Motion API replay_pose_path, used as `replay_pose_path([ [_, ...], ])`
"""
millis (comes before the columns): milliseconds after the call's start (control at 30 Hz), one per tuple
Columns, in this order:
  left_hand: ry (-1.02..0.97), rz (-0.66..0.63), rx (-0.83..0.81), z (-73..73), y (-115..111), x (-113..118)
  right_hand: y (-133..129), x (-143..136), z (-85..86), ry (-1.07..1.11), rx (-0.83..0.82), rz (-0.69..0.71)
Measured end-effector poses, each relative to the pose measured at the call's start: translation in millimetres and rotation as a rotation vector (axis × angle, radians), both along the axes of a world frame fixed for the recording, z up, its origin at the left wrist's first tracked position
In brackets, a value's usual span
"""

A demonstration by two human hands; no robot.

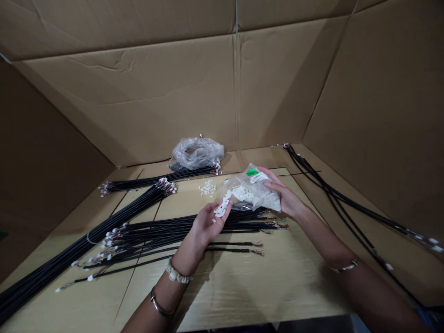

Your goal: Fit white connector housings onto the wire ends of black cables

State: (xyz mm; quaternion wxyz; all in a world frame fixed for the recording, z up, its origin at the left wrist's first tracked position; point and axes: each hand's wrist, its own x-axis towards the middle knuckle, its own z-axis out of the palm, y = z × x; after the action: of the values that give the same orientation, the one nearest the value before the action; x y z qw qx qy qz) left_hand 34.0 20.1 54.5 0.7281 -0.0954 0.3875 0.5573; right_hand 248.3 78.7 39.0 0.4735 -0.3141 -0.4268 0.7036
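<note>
My right hand [285, 196] grips a clear plastic bag [265, 196] of small white plastic connectors, with a green mark and a white label on it. The bag's mouth tilts toward my left hand [208, 224], which is cupped palm up beneath it. White connectors [224, 206] lie in the left palm and reach up to the bag's mouth. Below both hands, a row of black cables [156, 236] runs across the table, with white plugs at the left ends and loose coloured wires at the right. A small pile of white connectors [207, 188] lies behind the left hand.
A tied bundle of black cables [125, 215] lies at the left, another cable bundle [163, 178] behind it. A crumpled plastic bag [198, 152] sits at the back. Long black cables [347, 199] stretch along the right. Cardboard walls [166, 97] enclose the table [298, 277].
</note>
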Motion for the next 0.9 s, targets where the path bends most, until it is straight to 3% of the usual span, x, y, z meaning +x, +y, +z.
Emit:
replay_pose_path([
  [900,0.01,-0.017,0.002,0.7,-0.5,0.8,-4.0,-0.1,5.4,-0.039,0.027,0.004],
])
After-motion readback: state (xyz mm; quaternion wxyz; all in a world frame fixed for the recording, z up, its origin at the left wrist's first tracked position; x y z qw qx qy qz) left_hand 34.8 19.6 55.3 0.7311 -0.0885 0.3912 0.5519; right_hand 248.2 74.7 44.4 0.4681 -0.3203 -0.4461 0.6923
